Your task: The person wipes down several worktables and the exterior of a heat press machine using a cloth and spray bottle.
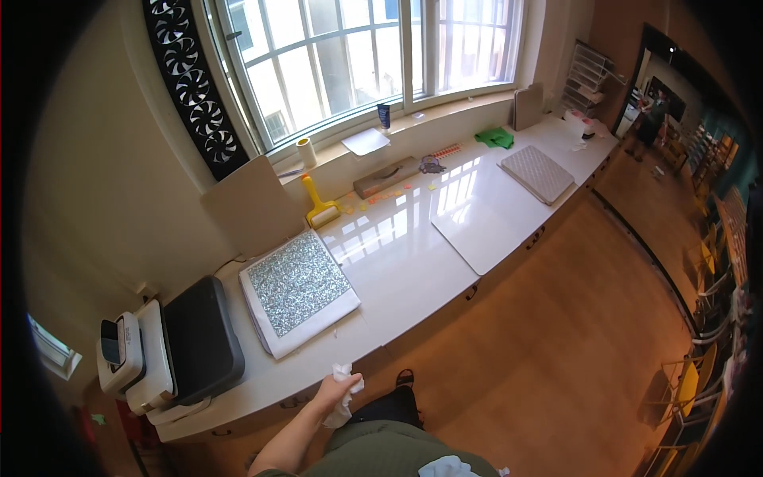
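Note:
My left hand (pixel 335 389) is closed round a crumpled white tissue (pixel 342 413), whose ends stick out above and below the fist. It is held just off the counter's front edge, in front of my dark green top. My right hand is out of view. A pale bluish-white cloth-like piece (pixel 449 467) shows at the lower edge, and what holds it, if anything, is hidden. Nearest to my left hand on the white counter (pixel 405 306) lies a silvery glitter sheet (pixel 300 285) on white backing.
A printer (pixel 199 342) stands at the counter's left end. Along the window side are a yellow-handled lint roller (pixel 320 208), a long cardboard box (pixel 387 176) and a green cloth (pixel 494 138). Farther right lies a quilted pad (pixel 539 173). Yellow chairs (pixel 690 389) line the right.

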